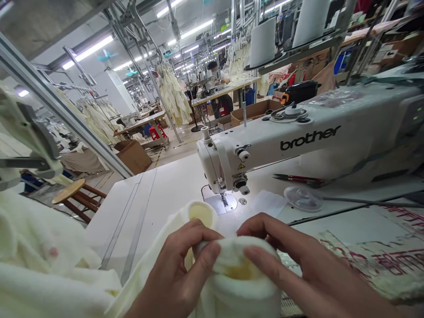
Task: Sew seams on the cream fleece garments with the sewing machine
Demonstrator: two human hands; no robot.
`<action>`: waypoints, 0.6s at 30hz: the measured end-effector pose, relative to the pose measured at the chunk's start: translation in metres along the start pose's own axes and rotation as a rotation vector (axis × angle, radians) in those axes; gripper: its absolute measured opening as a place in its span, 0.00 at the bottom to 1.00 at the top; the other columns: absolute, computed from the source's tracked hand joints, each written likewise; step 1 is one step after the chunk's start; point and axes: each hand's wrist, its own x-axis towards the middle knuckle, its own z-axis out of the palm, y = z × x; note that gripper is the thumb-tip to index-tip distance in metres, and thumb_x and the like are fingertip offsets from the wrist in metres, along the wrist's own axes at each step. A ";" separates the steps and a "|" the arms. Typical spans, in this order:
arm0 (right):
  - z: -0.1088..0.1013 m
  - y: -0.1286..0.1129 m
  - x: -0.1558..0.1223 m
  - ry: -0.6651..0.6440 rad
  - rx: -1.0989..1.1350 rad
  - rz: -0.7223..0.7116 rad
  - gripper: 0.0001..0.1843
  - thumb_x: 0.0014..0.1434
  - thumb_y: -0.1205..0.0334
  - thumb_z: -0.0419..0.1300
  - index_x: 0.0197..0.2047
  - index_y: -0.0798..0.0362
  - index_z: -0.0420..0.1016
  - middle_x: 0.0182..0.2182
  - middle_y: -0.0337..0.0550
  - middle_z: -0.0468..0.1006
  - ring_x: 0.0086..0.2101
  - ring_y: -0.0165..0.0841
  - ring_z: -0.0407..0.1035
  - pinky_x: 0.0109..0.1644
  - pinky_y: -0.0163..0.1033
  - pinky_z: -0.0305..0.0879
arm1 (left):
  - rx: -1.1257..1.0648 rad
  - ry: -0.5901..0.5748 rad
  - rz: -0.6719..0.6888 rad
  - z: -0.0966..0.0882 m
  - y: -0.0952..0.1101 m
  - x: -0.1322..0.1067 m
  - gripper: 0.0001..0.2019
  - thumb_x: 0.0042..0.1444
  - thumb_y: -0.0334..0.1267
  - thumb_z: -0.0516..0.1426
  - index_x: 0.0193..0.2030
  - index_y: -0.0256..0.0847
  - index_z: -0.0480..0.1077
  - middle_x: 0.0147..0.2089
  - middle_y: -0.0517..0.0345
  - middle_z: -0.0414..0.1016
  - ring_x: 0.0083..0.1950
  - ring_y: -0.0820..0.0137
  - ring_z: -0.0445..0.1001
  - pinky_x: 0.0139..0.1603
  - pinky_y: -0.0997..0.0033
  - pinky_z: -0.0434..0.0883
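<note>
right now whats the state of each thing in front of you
left hand: curled, fingers on the fleece
right hand: fingers spread over the fleece
cream fleece garment: bunched between both hands, off the machine
white Brother sewing machine: no fabric under its needle
red-handled metal snips: lying flat, blades together
round wooden stool: upright, nobody on it

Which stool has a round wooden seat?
The wooden stool, nearest the camera; the red stool stands much farther off.

Soft matt fleece, glossy metal sewing machine
</note>
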 end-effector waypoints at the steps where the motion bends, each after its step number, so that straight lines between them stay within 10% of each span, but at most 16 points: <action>1: 0.002 -0.001 -0.001 0.011 -0.005 -0.003 0.12 0.66 0.49 0.49 0.44 0.46 0.67 0.35 0.34 0.73 0.35 0.27 0.68 0.36 0.28 0.66 | -0.006 -0.002 -0.002 0.001 0.000 0.000 0.13 0.63 0.45 0.51 0.37 0.39 0.72 0.34 0.54 0.68 0.37 0.71 0.66 0.38 0.73 0.62; 13: 0.007 -0.026 -0.021 -0.020 0.140 -0.046 0.15 0.66 0.51 0.50 0.37 0.52 0.71 0.31 0.38 0.73 0.32 0.28 0.67 0.33 0.27 0.65 | -0.048 0.011 0.076 0.006 0.018 -0.025 0.15 0.63 0.46 0.50 0.34 0.39 0.71 0.32 0.56 0.66 0.34 0.71 0.66 0.38 0.72 0.63; 16: 0.006 -0.044 -0.041 0.086 0.178 -0.107 0.12 0.66 0.56 0.52 0.36 0.53 0.71 0.26 0.34 0.70 0.25 0.23 0.65 0.26 0.24 0.63 | 0.060 0.102 0.217 0.010 0.014 -0.043 0.16 0.58 0.48 0.57 0.50 0.44 0.70 0.47 0.51 0.70 0.50 0.63 0.69 0.49 0.68 0.65; 18: -0.003 -0.072 -0.053 0.224 0.254 -0.247 0.09 0.64 0.61 0.53 0.35 0.55 0.70 0.23 0.31 0.69 0.21 0.21 0.63 0.21 0.22 0.61 | 0.148 0.158 0.292 0.015 0.005 -0.058 0.37 0.47 0.52 0.64 0.63 0.46 0.59 0.62 0.47 0.62 0.63 0.53 0.60 0.58 0.60 0.63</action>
